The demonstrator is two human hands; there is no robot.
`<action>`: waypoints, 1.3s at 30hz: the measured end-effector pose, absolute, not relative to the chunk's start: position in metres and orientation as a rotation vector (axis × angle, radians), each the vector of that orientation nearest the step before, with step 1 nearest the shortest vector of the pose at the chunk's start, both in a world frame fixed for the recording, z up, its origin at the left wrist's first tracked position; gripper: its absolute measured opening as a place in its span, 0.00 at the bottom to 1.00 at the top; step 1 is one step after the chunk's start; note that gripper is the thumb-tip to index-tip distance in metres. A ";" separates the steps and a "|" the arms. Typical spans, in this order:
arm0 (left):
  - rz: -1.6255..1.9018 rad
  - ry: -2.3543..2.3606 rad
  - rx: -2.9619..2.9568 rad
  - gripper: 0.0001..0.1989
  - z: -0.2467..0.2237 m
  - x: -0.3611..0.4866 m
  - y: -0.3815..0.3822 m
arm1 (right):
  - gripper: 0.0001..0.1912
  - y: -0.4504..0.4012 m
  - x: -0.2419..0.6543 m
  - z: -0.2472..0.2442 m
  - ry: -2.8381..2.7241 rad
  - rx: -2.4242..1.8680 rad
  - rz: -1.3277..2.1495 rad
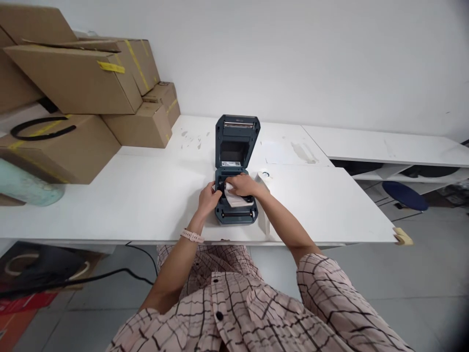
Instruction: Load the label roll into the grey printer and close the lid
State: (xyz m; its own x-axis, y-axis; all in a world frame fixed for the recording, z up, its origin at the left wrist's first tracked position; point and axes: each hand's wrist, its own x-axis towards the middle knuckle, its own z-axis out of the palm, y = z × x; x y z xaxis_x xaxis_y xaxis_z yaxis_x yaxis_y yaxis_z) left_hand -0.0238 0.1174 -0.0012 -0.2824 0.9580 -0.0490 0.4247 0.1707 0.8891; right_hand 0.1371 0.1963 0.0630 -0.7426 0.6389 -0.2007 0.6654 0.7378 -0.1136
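Note:
A dark grey label printer (238, 216) stands on the white table with its lid (238, 142) raised. Inside its bay sits a white label roll (236, 199), and a loose end of it hangs toward the front of the printer. My right hand (242, 185) is closed on the roll from above, hiding part of it. At the printer's left side, my left hand (210, 198) grips the edge of the bay, thumb on the inside. Just right of the printer is another white roll (264, 177) with a strip trailing forward, partly covered by my right forearm.
Cardboard boxes (84, 80) are stacked at the back left, with a black loop (44, 128) on one. A pale green wrapped bundle (31, 183) lies at the left. The table (315, 205) ends at the right, near a blue stool (405, 195). Behind is a white wall.

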 end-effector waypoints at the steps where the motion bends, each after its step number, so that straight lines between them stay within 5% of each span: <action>1: 1.069 1.806 1.316 0.27 -0.002 -0.024 0.118 | 0.22 0.194 0.138 0.062 2.788 1.045 -0.257; 11: 1.100 1.792 1.282 0.27 -0.006 -0.022 0.117 | 0.14 0.129 0.178 0.054 3.186 1.100 -0.485; 21: 1.258 1.288 0.934 0.37 -0.009 -0.017 0.111 | 0.20 0.077 0.191 0.022 3.444 1.173 -0.746; 39: 1.260 1.327 0.925 0.40 -0.002 -0.013 0.100 | 0.20 0.049 0.194 0.025 3.384 1.236 -0.855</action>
